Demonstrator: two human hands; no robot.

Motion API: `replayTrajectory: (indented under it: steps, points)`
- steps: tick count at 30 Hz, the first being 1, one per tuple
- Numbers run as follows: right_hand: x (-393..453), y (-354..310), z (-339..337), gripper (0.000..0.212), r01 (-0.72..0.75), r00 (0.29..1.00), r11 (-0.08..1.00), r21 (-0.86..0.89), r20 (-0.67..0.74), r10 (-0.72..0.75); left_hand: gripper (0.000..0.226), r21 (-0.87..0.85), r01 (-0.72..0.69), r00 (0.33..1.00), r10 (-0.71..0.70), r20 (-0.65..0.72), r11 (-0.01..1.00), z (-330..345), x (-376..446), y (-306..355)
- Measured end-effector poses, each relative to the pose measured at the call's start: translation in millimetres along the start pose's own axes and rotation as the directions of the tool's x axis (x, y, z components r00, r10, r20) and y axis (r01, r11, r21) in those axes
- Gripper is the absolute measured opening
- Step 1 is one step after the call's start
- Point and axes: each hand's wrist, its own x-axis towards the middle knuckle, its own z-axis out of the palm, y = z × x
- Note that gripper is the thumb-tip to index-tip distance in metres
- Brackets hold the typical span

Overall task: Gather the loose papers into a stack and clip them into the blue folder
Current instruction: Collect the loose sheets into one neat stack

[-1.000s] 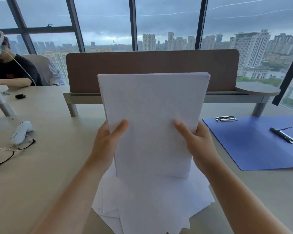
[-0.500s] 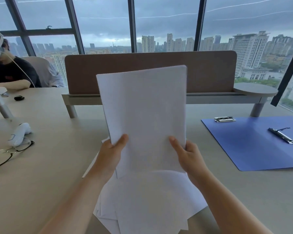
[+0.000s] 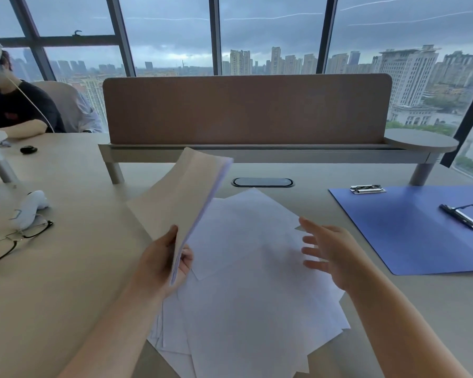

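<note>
The left hand (image 3: 161, 257) now holds the gathered stack (image 3: 186, 203) alone, thumb on one face and fingers curled round the other, pinching its near edge. Half a second ago both hands held the sheets upright, facing the camera; now the stack has swung edge-on and tilted to the left, and the right hand (image 3: 328, 255) has let go. That hand hovers open, fingers spread, holding nothing, just above the loose papers (image 3: 257, 282) that lie fanned and overlapping on the surface (image 3: 79, 268).

So the squared-up bundle is only part of the job. Many sheets are still scattered below, and the free right hand looks set to sweep or pick up more of them to add to the stack.

The folder (image 3: 410, 233) lies open and flat to the right, well apart from the papers, with its clip (image 3: 462, 217) bare and a second clip (image 3: 367, 189) at its far edge. Nothing is in it yet, so clipping seems some way off.
</note>
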Motion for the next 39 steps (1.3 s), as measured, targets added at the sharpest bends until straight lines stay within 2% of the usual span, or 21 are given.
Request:
replayTrajectory:
  steps: [1, 2, 5, 10, 13, 15, 17, 19, 23, 29, 31, 34, 37, 39]
  points:
    - [-2, -1, 0, 0.052, -0.024, 1.000, 1.000, 0.006, 0.020, 0.024, 0.016, 0.002, -0.019, 0.999, 0.019, -0.050, 1.000, 5, -2, -3]
    - [-4, -1, 0, 0.052, -0.045, 0.998, 0.999, 0.016, 0.042, 0.045, 0.032, 0.021, -0.019, 0.996, 0.021, -0.087, 1.000, 5, -1, -4]
    - [-8, -2, 2, 0.049, -0.074, 0.993, 0.997, 0.015, 0.097, 0.072, 0.049, 0.011, -0.015, 0.997, 0.015, -0.075, 1.000, 8, -6, -3]
    - [-10, 2, 5, 0.040, -0.051, 0.990, 0.999, 0.016, 0.134, 0.048, 0.047, -0.009, -0.010, 0.996, 0.009, -0.090, 1.000, 10, -7, -5]
    - [-8, 9, 8, 0.044, -0.016, 0.986, 1.000, 0.007, 0.168, 0.014, 0.044, 0.011, -0.016, 0.995, 0.017, -0.094, 1.000, 14, -11, -6]
    - [-7, 15, 13, 0.042, 0.042, 0.977, 0.988, -0.148, 0.211, -0.010, 0.048, 0.025, -0.019, 0.996, 0.021, -0.090, 1.000, 14, -12, -7]
    - [-8, 18, 19, 0.023, 0.111, 0.968, 0.932, -0.344, 0.252, -0.022, 0.054, 0.040, -0.024, 0.996, 0.028, -0.088, 0.999, 16, -13, -6]
    - [-6, 20, 22, 0.012, 0.156, 0.959, 0.895, -0.418, 0.282, -0.035, 0.050, 0.026, -0.026, 0.994, 0.029, -0.102, 0.999, 16, -14, -5]
    - [-7, 20, 24, 0.022, 0.153, 0.950, 0.918, -0.365, 0.310, -0.036, 0.024, 0.029, -0.014, 0.991, 0.018, -0.136, 0.999, 17, -14, -6]
    - [-13, 17, 21, 0.023, 0.015, 0.911, 0.986, -0.167, 0.409, 0.055, 0.023, 0.123, -0.010, 0.985, 0.031, -0.172, 0.992, 15, -10, -4]
    - [-8, 14, 25, 0.021, -0.002, 0.932, 0.994, -0.110, 0.361, 0.042, 0.023, 0.121, 0.009, 0.985, 0.012, -0.173, 0.993, 12, -8, -4]
    - [9, 8, 36, 0.030, -0.067, 0.964, 0.998, -0.004, 0.258, 0.066, 0.021, 0.141, 0.033, 0.984, -0.008, -0.175, 0.989, 11, -8, -4]
    - [26, 2, 49, 0.029, -0.113, 0.978, 0.993, 0.044, 0.180, 0.103, 0.025, 0.247, 0.030, 0.984, 0.015, -0.177, 0.969, 10, -6, -5]
    - [40, 2, 57, 0.026, -0.088, 0.989, 0.996, 0.021, 0.124, 0.085, 0.031, 0.317, 0.023, 0.985, 0.033, -0.171, 0.948, 9, -5, -4]
